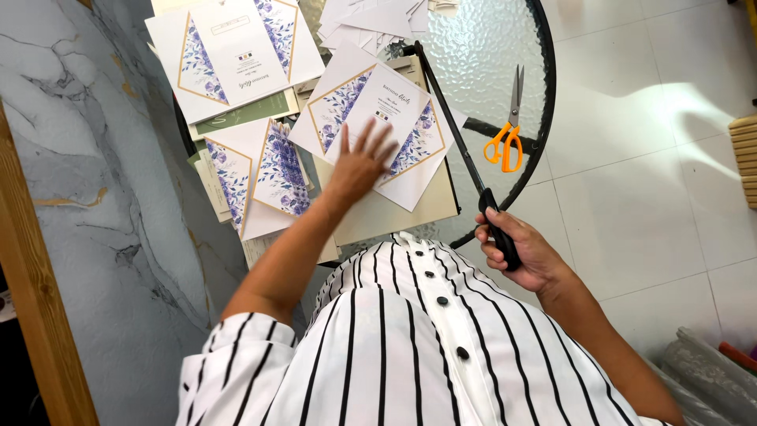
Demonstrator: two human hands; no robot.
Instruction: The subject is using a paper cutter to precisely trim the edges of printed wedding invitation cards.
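A round glass counter [489, 47] fills the upper middle of the frame, strewn with floral printed sheets. At centre lies a paper cutter's board [394, 209] with a floral card [377, 118] on it, likely squared under the blade. The left hand [361, 167], arm outstretched, presses flat and open on the card, pinning it. At centre right the right hand [524, 252] clenches the raised cutter handle [495, 229]. Orange scissors [507, 134] lie idle, upper right.

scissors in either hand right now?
No: the orange-handled scissors lie untouched on the glass table; the right hand grips the paper cutter's black handle, the left hand presses a floral card.
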